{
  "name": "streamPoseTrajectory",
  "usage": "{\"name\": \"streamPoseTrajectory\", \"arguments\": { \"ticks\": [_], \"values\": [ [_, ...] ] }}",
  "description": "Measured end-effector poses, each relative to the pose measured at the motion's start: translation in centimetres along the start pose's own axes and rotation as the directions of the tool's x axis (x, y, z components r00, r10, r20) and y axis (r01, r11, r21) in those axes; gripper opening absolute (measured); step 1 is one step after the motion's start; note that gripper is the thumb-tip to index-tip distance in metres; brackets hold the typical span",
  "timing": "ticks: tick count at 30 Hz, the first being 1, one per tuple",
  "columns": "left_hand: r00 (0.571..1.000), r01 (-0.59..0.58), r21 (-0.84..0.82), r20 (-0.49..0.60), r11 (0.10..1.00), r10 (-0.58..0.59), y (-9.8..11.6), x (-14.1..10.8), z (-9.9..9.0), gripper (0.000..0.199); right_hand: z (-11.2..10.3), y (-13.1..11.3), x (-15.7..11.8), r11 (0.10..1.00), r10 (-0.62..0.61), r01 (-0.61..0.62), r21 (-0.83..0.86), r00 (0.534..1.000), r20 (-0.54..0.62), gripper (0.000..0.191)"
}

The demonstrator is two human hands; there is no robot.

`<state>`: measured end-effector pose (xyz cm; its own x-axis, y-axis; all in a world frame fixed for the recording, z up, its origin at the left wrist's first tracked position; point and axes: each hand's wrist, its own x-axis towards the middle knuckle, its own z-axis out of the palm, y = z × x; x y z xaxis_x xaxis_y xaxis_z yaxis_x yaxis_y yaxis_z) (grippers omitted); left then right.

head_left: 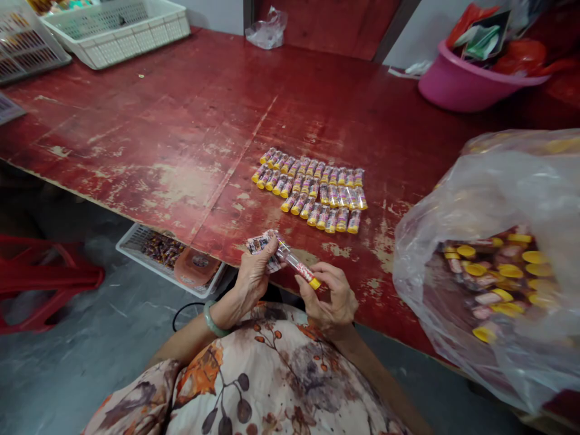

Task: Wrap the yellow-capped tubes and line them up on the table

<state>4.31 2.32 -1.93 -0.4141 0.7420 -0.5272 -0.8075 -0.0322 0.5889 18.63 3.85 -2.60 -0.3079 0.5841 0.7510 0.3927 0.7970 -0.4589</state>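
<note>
My left hand (254,272), with a pale green bangle (214,320) at the wrist, is closed on small printed paper slips (258,243) and the far end of a clear plastic tube (293,261). The fingers of my right hand (333,297) pinch the same tube near its yellow cap (315,283). A red and white pattern shows inside the tube by the cap. Beyond my hands, rows of small yellow-capped tubes (312,181) lie side by side on the red table (181,139).
At right stands a clear plastic bag (426,235) of yellow-capped tubes. Behind it is a pink basin (471,84). A white basket (122,36) sits at the back left. Below the table edge are a white crate (131,244) of small wrapped pieces and a red stool (45,278).
</note>
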Motion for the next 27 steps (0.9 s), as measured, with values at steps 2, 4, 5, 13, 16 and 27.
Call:
{"name": "streamPoseTrajectory", "arguments": {
  "ticks": [2,4,5,13,16,27],
  "values": [
    [1.000,0.021,0.014,-0.002,1.000,-0.021,0.0,-0.1,0.0,0.043,0.0,0.0,0.1,0.996,-0.052,0.051,-0.070,0.999,-0.006,0.034],
    [0.999,0.039,0.031,0.001,0.999,-0.039,0.0,-0.2,0.0,0.043,-0.1,0.0,0.3,0.981,-0.119,0.119,-0.150,0.993,0.006,0.034],
    [0.999,0.041,0.033,0.003,0.999,-0.041,0.0,-0.1,0.0,0.043,-0.2,-0.1,0.4,0.969,-0.158,0.160,-0.190,0.987,0.025,0.035],
    [1.000,-0.027,0.019,-0.013,0.999,0.028,-0.4,-0.3,0.0,0.042,0.2,-0.6,0.7,0.959,-0.210,0.214,-0.185,0.977,0.044,0.035],
    [0.999,-0.040,0.030,-0.016,0.999,0.041,-0.4,-0.2,0.1,0.042,0.4,-0.3,0.4,0.993,-0.081,0.083,-0.089,0.996,0.024,0.032],
    [0.980,-0.030,0.024,0.200,0.999,0.024,0.1,-1.0,-2.0,0.060,12.1,-9.1,-0.9,0.505,-0.260,-0.532,0.680,0.657,0.708,0.022]
  ]
}}
